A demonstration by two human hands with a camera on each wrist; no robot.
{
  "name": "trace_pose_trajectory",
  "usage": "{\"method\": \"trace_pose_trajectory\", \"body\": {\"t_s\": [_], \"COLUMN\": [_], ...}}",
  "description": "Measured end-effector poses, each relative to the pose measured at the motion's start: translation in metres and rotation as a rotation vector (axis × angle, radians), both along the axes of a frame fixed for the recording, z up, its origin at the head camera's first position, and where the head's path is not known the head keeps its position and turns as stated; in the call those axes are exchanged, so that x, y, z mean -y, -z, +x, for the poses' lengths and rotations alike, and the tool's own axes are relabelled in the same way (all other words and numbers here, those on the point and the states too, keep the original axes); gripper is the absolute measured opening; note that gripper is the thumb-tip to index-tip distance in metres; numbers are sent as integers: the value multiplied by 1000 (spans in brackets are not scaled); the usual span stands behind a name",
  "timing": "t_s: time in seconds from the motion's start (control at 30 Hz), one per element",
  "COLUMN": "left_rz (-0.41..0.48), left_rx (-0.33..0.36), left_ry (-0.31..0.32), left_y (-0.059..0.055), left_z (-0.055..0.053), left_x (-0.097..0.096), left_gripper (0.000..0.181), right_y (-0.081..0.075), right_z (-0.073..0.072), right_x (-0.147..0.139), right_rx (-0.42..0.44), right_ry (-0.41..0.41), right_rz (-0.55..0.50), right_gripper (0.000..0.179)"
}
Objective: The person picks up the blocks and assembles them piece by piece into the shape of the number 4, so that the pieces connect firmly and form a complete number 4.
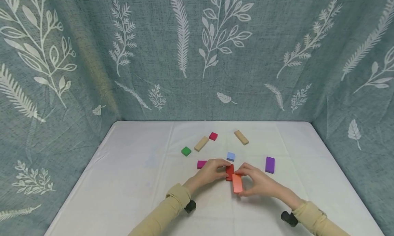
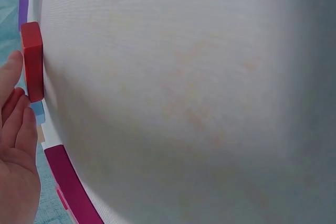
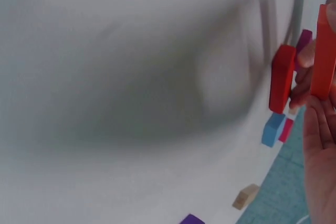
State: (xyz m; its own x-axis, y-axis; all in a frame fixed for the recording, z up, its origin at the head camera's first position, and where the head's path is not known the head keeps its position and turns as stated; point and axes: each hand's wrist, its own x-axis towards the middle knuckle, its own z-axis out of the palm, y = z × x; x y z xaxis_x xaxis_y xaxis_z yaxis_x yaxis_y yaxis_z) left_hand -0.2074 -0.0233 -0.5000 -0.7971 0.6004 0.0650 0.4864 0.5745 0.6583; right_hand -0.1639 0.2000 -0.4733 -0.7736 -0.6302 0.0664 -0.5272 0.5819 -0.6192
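Note:
A red block (image 1: 230, 173) lies on the white table, its long side running away from me. My left hand (image 1: 211, 171) holds it from the left, fingers at the far end and thumb against the side. In the left wrist view the fingertips meet the red block's (image 2: 33, 61) edge. An orange-red block (image 1: 237, 184) is pinched lengthwise between the thumb and fingers of my right hand (image 1: 260, 183). It appears just in front and right of the red block; whether they touch cannot be told. The right wrist view shows this orange block (image 3: 324, 53) tilted up in the fingers.
Beyond the hands lie a light blue block (image 1: 231, 156), a small red block (image 1: 213, 136), a green block (image 1: 186, 151) and two wooden blocks (image 1: 201, 144). A magenta block (image 1: 201, 164) sits behind the left hand, and a purple block (image 1: 270, 165) stands right of the right hand.

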Motion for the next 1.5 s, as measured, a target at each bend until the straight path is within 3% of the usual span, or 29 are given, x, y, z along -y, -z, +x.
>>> {"method": "trace_pose_trajectory", "body": {"t_s": [0.47, 1.23, 1.5], "left_rz": [-11, 3, 8], "left_rx": [-2, -39, -33], "left_ry": [-3, 26, 24], "left_y": [-1, -1, 1], "left_z": [-1, -3, -2], "left_x": [0, 2, 2], "left_gripper": [40, 36, 36], "right_y": [10, 26, 27], "right_z": [3, 5, 6], "right_x": [11, 18, 19], "right_rx": [58, -54, -33], "right_ry": [-37, -12, -1], "right_rz": [-30, -16, -29], "right_gripper": [54, 51, 53]}}
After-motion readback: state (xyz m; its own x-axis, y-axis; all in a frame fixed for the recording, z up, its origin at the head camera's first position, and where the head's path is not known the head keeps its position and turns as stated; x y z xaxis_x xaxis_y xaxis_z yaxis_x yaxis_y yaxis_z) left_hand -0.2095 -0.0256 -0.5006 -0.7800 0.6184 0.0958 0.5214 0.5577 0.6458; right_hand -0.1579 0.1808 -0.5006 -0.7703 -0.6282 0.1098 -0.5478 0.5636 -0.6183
